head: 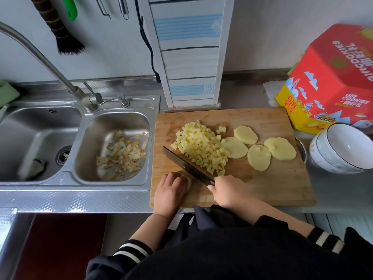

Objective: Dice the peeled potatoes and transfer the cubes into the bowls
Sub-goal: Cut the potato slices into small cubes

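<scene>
A pile of potato cubes (201,147) lies in the middle of the wooden cutting board (272,184). Several flat potato slices (280,148) lie to its right. My left hand (171,187) curls over a potato piece (189,183) at the board's front left and holds it down. My right hand (226,190) grips the handle of a dark knife (185,166), whose blade slants up to the left, just beside the held piece. White bowls (341,150) stand stacked off the board's right edge.
A double steel sink sits left of the board, with potato peels (123,154) in its right basin (141,126) and a tap (40,57) above. A red and yellow cookie tin (331,85) stands behind the bowls. A metal dish rim (301,146) shows under the bowls.
</scene>
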`<control>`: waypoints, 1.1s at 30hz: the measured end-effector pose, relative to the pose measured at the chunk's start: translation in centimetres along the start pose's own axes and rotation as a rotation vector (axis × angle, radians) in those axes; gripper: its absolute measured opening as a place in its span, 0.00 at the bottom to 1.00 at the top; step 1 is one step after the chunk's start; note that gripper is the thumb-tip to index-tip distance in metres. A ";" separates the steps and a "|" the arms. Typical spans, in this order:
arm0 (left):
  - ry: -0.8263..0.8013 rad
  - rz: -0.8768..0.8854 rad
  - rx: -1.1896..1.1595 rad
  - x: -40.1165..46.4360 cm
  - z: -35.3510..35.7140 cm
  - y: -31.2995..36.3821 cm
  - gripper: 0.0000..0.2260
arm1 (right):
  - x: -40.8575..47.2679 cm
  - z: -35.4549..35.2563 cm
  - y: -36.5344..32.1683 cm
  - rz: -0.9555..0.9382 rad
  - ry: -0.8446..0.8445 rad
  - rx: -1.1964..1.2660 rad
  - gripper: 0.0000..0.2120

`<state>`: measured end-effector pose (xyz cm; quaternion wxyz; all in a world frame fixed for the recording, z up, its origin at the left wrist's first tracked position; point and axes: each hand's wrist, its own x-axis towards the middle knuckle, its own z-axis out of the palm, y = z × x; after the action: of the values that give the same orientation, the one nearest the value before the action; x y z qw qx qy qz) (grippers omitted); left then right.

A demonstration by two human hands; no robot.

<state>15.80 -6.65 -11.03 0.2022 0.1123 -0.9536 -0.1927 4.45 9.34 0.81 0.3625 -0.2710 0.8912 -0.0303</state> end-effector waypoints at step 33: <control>-0.046 -0.068 0.039 -0.6 -0.4 -0.4 0.12 | -0.1 0.5 -0.9 -0.021 -0.064 -0.059 0.09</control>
<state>16.54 -7.02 -11.07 0.1713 0.1443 -0.9572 -0.1835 5.23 8.70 0.68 0.3823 -0.2916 0.8768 0.0008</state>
